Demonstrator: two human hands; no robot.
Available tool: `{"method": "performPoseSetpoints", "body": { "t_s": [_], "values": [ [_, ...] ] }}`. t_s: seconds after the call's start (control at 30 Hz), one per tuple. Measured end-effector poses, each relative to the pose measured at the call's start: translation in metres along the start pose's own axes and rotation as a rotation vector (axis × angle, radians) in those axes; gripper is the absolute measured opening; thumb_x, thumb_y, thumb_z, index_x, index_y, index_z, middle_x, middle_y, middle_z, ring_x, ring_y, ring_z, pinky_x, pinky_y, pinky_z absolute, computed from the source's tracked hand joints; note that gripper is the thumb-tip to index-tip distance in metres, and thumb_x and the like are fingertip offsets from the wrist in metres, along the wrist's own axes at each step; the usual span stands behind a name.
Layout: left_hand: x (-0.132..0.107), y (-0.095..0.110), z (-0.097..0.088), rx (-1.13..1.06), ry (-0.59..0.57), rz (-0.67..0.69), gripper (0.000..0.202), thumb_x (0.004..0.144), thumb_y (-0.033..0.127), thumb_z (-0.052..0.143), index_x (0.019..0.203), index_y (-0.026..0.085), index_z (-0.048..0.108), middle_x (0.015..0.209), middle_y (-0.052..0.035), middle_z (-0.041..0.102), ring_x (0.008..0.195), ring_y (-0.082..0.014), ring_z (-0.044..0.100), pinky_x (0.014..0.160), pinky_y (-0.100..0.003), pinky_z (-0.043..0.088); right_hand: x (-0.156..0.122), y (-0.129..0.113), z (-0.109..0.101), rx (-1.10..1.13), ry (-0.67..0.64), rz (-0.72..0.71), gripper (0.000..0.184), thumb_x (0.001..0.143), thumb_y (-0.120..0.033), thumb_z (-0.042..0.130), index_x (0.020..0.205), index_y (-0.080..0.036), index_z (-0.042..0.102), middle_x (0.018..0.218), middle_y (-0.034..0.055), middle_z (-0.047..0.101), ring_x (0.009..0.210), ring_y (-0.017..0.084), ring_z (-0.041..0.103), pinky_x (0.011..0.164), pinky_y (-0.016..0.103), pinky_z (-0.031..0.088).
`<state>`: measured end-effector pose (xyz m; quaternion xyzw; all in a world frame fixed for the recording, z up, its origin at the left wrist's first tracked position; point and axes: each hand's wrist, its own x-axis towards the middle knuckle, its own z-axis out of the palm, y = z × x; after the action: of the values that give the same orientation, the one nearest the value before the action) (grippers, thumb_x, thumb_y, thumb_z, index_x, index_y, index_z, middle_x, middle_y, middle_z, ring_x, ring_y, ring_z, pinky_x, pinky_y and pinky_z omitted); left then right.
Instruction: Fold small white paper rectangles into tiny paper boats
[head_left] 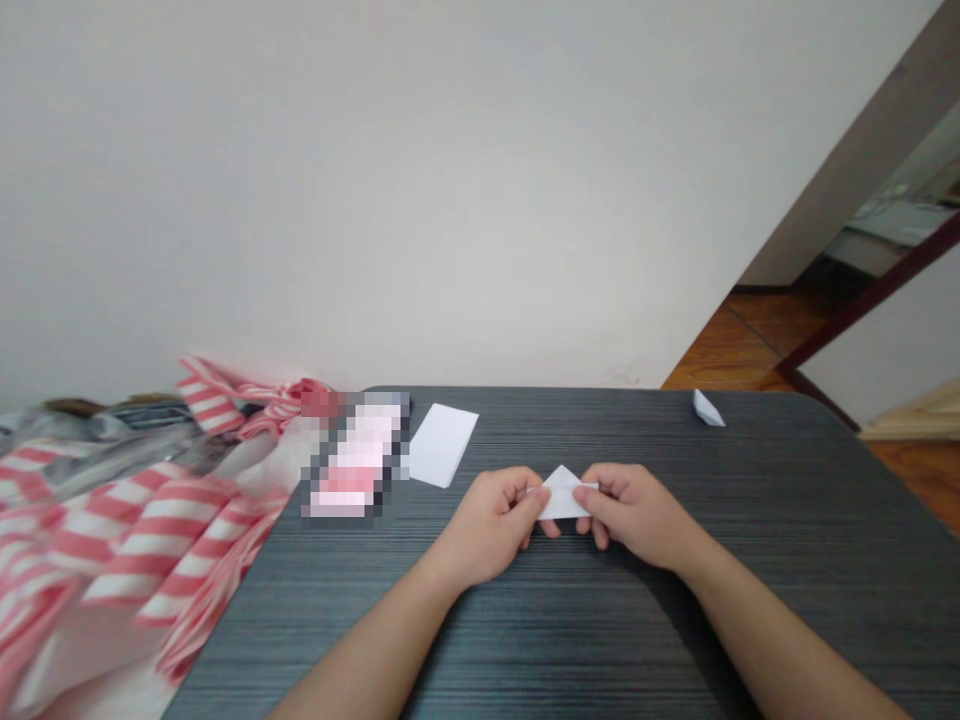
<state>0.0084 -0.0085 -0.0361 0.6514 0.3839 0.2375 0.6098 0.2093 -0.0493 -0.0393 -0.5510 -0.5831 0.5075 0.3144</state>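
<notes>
A small piece of folded white paper (562, 497), with a pointed top and a straight band along its lower part, is held between both hands above the dark table. My left hand (504, 515) pinches its left end, thumb in front. At the right end, my right hand (628, 510) grips it the same way. The fingers behind the paper are partly hidden. Beyond my left hand lies a stack of white paper sheets (444, 445). Far to the right, near the back edge, sits a small folded paper piece (707, 409).
The dark wood-grained table (525, 640) stands against a pale wall (480, 200). A blurred-out, phone-like object (356, 455) lies at its left side. Red-and-white striped cloth (157, 520) is heaped beyond the left edge. Wooden floor (739, 340) and a doorway show at right.
</notes>
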Motion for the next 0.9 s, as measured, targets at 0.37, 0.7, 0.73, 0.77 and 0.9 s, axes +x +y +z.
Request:
{"method": "performPoseSetpoints", "body": {
  "t_s": [0.37,0.7,0.73,0.77,0.9],
  "values": [
    [0.002,-0.009,0.001,-0.038,0.029,0.004,0.032,0.092,0.043,0.052,0.078,0.015,0.06,0.069,-0.0037,0.07,0.046,-0.0078,0.046,0.045,-0.018,0.033,0.0,0.0,-0.002,0.016,0.04,0.018,0.03,0.092,-0.035,0.055,0.068,-0.017,0.06,0.047,-0.004,0.059,0.039,0.009,0.049,0.045,0.02,0.036],
    [0.002,-0.012,-0.003,0.005,0.09,0.034,0.038,0.092,0.047,0.051,0.075,0.015,0.062,0.055,-0.0006,0.062,0.045,-0.009,0.046,0.047,-0.02,0.034,0.001,0.003,-0.003,0.012,0.051,-0.008,0.034,0.092,-0.038,0.056,0.065,-0.017,0.06,0.046,-0.0036,0.057,0.039,0.008,0.047,0.045,0.02,0.036],
    [0.002,-0.012,-0.003,0.001,0.092,0.032,0.038,0.092,0.047,0.052,0.074,0.015,0.062,0.055,-0.0005,0.062,0.045,-0.0089,0.046,0.047,-0.02,0.034,0.0,0.003,-0.004,0.014,0.046,-0.015,0.035,0.093,-0.039,0.056,0.065,-0.017,0.06,0.047,-0.0034,0.058,0.04,0.008,0.048,0.046,0.02,0.037],
    [0.002,-0.012,-0.003,-0.007,0.093,0.029,0.038,0.091,0.047,0.052,0.074,0.015,0.062,0.055,-0.0004,0.062,0.044,-0.0088,0.046,0.047,-0.02,0.034,0.0,0.003,-0.004,0.019,0.04,-0.02,0.035,0.092,-0.04,0.056,0.065,-0.017,0.06,0.047,-0.0033,0.058,0.04,0.009,0.048,0.046,0.02,0.037],
    [0.002,-0.013,-0.002,-0.029,0.089,0.023,0.039,0.092,0.048,0.051,0.074,0.014,0.062,0.055,-0.0002,0.061,0.044,-0.0089,0.046,0.047,-0.02,0.034,0.0,0.005,-0.004,0.059,0.037,-0.023,0.036,0.092,-0.042,0.055,0.066,-0.018,0.059,0.047,-0.0038,0.057,0.039,0.008,0.047,0.045,0.02,0.036]
  ]
}}
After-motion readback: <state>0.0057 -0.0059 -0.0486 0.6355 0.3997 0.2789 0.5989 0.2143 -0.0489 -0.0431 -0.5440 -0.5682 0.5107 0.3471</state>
